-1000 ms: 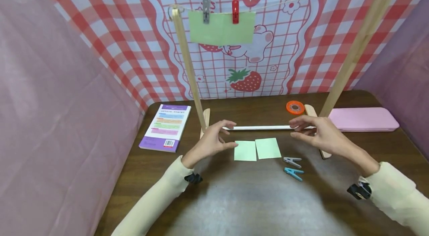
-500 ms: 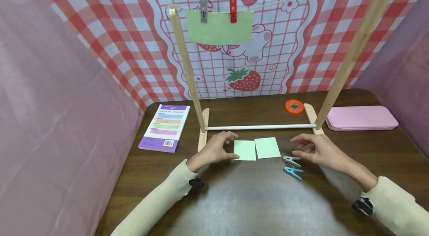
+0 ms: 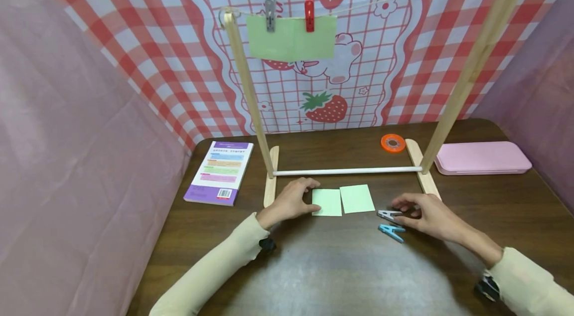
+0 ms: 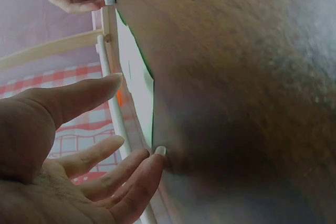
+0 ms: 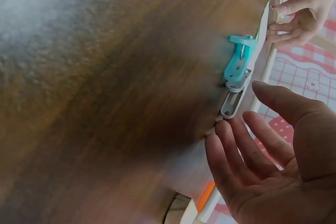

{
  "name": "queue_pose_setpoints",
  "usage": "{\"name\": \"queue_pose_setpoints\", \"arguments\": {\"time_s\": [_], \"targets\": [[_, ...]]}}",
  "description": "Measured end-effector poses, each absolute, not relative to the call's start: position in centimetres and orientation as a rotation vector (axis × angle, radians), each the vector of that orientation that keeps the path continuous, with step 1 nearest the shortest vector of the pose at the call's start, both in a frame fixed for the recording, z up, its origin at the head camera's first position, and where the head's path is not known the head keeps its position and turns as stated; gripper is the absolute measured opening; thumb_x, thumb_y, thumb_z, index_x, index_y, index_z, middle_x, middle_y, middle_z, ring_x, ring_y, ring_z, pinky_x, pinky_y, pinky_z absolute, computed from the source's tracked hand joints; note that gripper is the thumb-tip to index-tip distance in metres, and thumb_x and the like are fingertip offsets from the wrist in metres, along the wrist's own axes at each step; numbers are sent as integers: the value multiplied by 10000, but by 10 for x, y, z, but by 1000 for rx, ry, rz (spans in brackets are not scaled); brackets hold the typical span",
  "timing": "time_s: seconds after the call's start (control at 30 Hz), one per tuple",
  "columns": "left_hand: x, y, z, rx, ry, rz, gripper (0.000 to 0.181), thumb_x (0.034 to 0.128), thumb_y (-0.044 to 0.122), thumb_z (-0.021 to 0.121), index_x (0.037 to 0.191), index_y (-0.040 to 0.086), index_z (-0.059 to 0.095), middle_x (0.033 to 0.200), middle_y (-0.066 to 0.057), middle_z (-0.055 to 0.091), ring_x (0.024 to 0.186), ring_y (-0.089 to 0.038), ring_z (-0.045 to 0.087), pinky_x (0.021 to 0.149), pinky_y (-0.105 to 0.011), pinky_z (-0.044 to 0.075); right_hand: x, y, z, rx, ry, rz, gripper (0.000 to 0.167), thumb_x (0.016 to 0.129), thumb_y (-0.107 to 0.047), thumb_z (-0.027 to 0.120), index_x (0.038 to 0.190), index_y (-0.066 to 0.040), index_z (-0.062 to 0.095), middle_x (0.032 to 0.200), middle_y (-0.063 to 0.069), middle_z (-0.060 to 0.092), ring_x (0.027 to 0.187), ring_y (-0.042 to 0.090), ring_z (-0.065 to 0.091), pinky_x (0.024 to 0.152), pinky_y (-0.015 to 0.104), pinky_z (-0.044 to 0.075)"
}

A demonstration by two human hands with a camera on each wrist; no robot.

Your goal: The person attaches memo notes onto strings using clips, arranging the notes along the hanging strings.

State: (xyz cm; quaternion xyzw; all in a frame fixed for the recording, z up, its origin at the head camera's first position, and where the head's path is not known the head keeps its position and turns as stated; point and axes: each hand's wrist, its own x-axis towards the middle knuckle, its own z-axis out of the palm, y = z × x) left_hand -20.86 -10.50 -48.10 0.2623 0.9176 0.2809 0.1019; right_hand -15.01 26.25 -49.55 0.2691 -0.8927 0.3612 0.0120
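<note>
Two pale green paper squares lie side by side on the table, the left square [image 3: 327,203] and the right square [image 3: 357,199]. My left hand [image 3: 293,200] is at the left square's edge, thumb and fingers apart. In the left wrist view no paper is pinched between the fingers of that hand [image 4: 100,166]. My right hand [image 3: 432,216] hovers at the grey clothespin [image 3: 388,215], its thumb and fingers spread at the handle end. The right wrist view shows a gap between thumb and fingers. A turquoise clothespin [image 5: 239,61] lies beside the grey one.
A wooden frame with a white crossbar [image 3: 347,171] stands behind the papers. On its string, a grey clip [image 3: 270,11] and a red clip [image 3: 309,9] hold green paper [image 3: 291,44]. Around it lie a book [image 3: 219,171], an orange disc [image 3: 392,143] and a pink case [image 3: 482,157].
Both hands have come away from the white crossbar toward me. The left moved down to the left paper square, the right down to the grey clothespin.
</note>
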Motion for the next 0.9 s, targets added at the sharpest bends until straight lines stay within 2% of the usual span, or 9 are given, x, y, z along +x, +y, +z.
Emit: {"name": "queue_pose_setpoints", "arguments": {"time_s": [0.5, 0.9], "targets": [[-214, -97, -486, 696, 2739, 761, 633, 835, 226, 896, 1389, 91, 621, 1247, -118, 651, 1166, -278, 615, 975, -397, 556, -150, 267, -504, 820, -2740, 1059, 305, 775, -74, 907, 1042, -69, 760, 925, -26, 753, 797, -9, 644, 644, 214, 593], [-220, -97, -489, 671, 2726, 795, 511, 772, 229, 942, 1212, 76, 732, 1124, -129, 649, 1004, -249, 608, 871, -321, 537, -150, 271, -509, 811, -2740, 996, 319, 712, -117, 949, 966, -108, 756, 874, -71, 680, 792, -25, 588, 633, 198, 572]]}}
